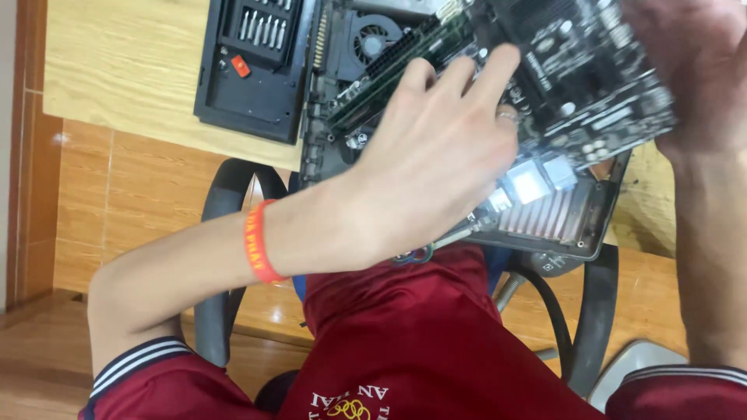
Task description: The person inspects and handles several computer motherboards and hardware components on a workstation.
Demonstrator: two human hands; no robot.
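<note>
Seated person, seen from above, wearing a dark red shirt with striped sleeve cuffs. The left hand (436,155) sits in the centre of the frame, back of the hand to the camera, its fingers (498,66) stretched out and laid against the black circuit board (591,70); the thumb side is hidden, so I cannot tell whether it pinches the board's edge or only steadies it. An orange wristband (259,241) circles that wrist. The right hand (692,62) is at the upper right, blurred, wrapped over the far edge of the board and apparently gripping it there. The board is tilted, lifted above an open computer case (560,225) that rests at the bench edge, centre right, with a silver finned heatsink showing just below the board. A cooling fan (373,39) and a green memory stick (381,89) are visible in the top centre. At upper left, a black screwdriver bit case (253,70) lies open on the light wooden bench (117,62). A grey chair frame (595,311) shows lower right.
</note>
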